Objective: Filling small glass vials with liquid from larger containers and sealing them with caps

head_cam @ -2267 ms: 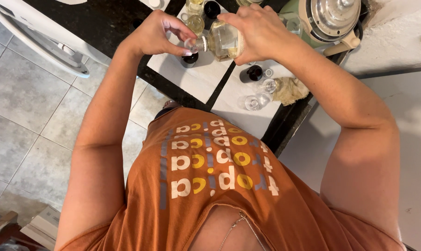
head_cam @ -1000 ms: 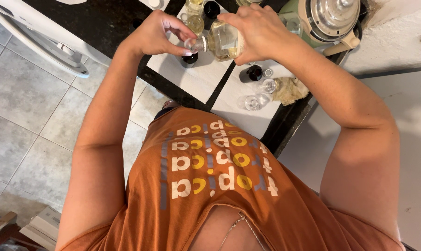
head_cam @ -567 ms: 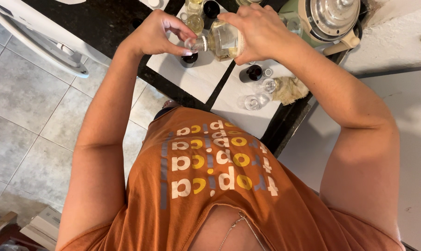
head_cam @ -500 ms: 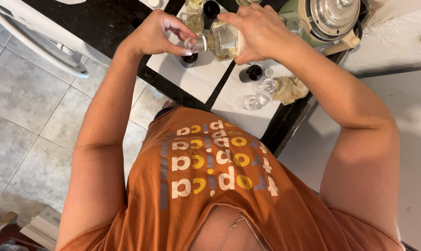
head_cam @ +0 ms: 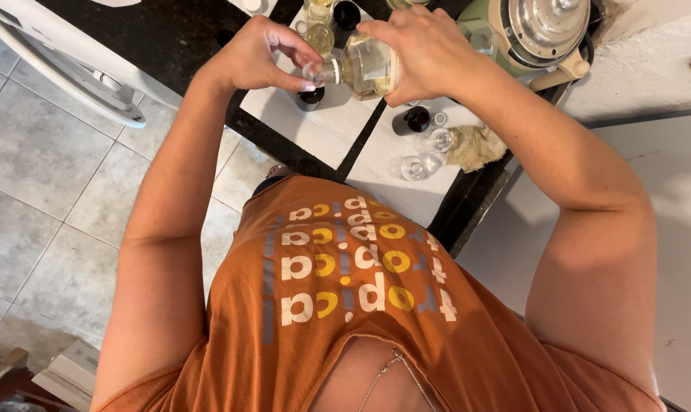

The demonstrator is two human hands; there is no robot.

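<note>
The left hand (head_cam: 263,52) is pinched narrow, with its fingertips (head_cam: 309,74) on a small clear vial (head_cam: 315,72). The vial is tiny, so I cannot tell how tightly it is held. Just to the right of that hand, touching the vial's mouth, is the neck of a clear bottle (head_cam: 367,67) with pale yellow liquid inside. The bottle lies on its side, and its long way runs straight from one hand to the other. The right hand (head_cam: 425,49) is wrapped around its fat end. Both hands are up above the white tile counter (head_cam: 326,133). Under them sit a dark cap (head_cam: 310,96), a dark little bottle (head_cam: 412,120) and two clear little jars (head_cam: 416,167). Compared with the earlier pictures, nothing has moved; the hands and bottle are in the same place.
</note>
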